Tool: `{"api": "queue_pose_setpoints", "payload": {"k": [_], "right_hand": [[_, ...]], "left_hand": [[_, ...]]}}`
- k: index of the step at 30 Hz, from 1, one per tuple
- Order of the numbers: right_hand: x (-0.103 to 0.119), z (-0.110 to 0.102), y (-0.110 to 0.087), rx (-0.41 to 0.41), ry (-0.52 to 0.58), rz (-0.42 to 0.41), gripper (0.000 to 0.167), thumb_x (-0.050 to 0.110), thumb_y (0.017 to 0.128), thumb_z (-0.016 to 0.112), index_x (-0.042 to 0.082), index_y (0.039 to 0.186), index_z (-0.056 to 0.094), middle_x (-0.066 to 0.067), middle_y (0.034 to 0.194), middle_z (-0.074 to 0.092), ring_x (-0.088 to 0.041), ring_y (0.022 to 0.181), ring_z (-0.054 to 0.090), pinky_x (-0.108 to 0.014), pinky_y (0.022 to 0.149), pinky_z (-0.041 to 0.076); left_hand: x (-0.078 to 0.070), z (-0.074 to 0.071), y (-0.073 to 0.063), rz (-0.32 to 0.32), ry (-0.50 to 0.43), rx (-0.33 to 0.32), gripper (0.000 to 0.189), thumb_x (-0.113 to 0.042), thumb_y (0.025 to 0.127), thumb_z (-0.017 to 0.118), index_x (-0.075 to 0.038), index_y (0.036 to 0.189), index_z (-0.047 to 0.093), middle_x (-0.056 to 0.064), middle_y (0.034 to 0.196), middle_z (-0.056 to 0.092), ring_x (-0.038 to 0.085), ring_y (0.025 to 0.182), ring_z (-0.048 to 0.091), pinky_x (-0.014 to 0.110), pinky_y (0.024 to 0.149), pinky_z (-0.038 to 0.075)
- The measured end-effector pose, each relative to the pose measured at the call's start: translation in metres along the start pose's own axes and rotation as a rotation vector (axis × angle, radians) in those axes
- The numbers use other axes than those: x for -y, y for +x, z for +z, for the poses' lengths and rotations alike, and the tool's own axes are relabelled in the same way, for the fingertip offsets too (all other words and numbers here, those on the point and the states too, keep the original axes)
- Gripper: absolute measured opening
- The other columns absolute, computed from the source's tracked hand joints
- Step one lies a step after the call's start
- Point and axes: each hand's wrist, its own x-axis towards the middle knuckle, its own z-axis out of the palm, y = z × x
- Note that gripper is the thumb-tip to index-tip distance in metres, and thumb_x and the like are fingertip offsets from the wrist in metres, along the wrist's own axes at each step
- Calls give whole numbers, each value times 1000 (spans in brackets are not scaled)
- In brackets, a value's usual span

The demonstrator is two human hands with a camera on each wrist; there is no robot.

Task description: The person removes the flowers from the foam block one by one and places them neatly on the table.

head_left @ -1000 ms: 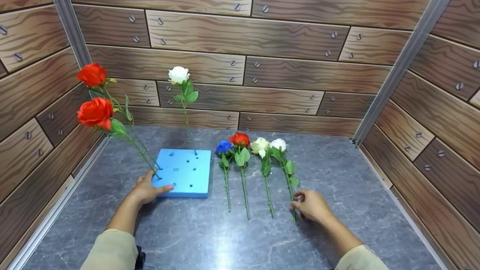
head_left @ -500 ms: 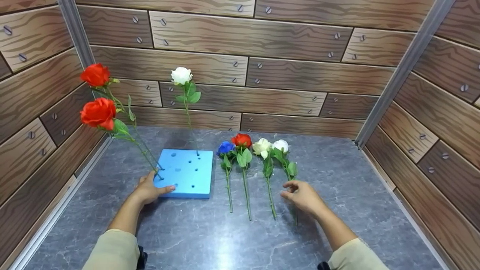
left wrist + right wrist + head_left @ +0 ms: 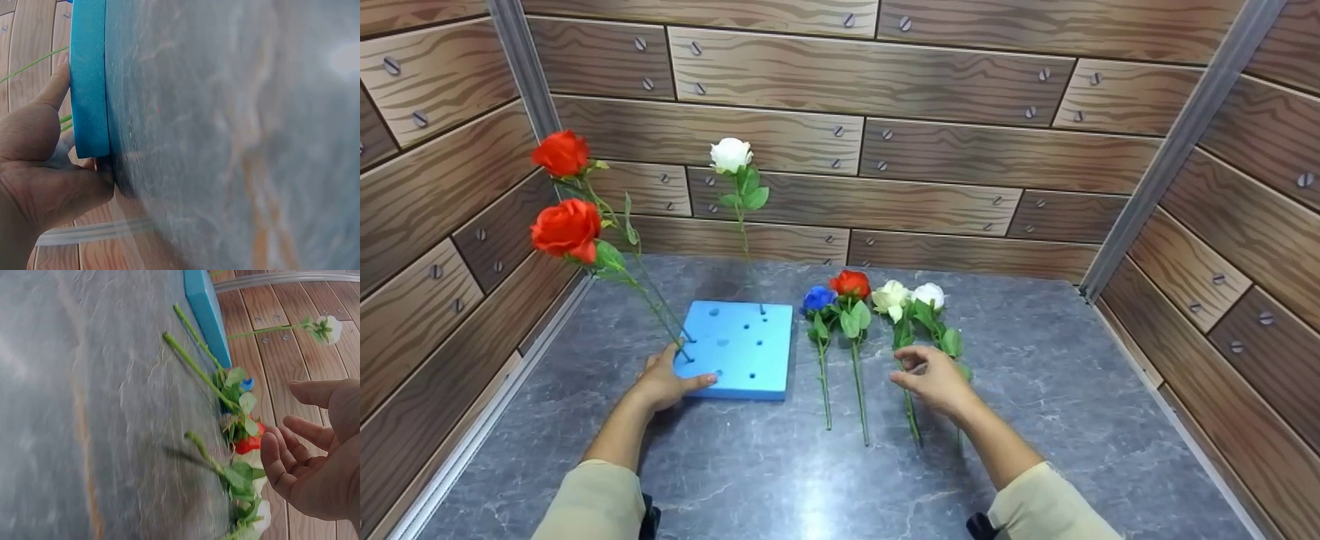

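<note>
My left hand (image 3: 664, 382) grips the left front corner of a light blue block (image 3: 771, 352) with holes, thumb over its top, other fingers at its side. Two red artificial roses (image 3: 566, 229) stand tilted left in the block, and a white rose (image 3: 731, 155) stands at its back right. My right hand (image 3: 937, 379) hovers over the stem of a cream rose (image 3: 892, 300) lying on the table; its fingers are loosely bent and apart, holding nothing. Under the right hand's wrist runs the stem of another white rose (image 3: 928, 296), partly hidden.
A blue rose (image 3: 818, 298) and a red rose (image 3: 850, 283) lie between the block and the cream rose, stems toward me. The grey marbled table (image 3: 780, 480) is enclosed by wood-patterned walls (image 3: 945, 142) at back and sides.
My right hand has moved left from the lying white rose's stem to above the cream rose's stem. The left hand stays on the block; the whole view has shifted slightly.
</note>
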Motion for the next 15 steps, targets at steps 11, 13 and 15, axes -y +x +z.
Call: {"api": "queue_pose_setpoints", "payload": {"k": [11,13,15], "right_hand": [[22,25,18,-51,145,-67,37,11,95,84,4,130,74,-20,121,68,-29,110,69,-41,96,59],[26,29,21,-47,185,-56,39,11,96,83,4,132,73,-19,123,68,-29,113,67,-41,98,59],[30,33,24,-38,240,-59,41,10,96,82,2,134,71,-19,127,67,-32,117,66,-41,100,59]], "left_hand": [[3,1,3,-1,-3,5,123,-54,96,81,-2,174,1,39,175,2,65,161,8,75,127,28],[2,1,3,1,2,0,122,-54,96,81,-2,174,2,39,174,3,66,161,8,75,127,28],[1,0,1,-1,6,-1,121,-53,96,81,-3,174,3,39,175,3,65,161,6,76,127,27]]}}
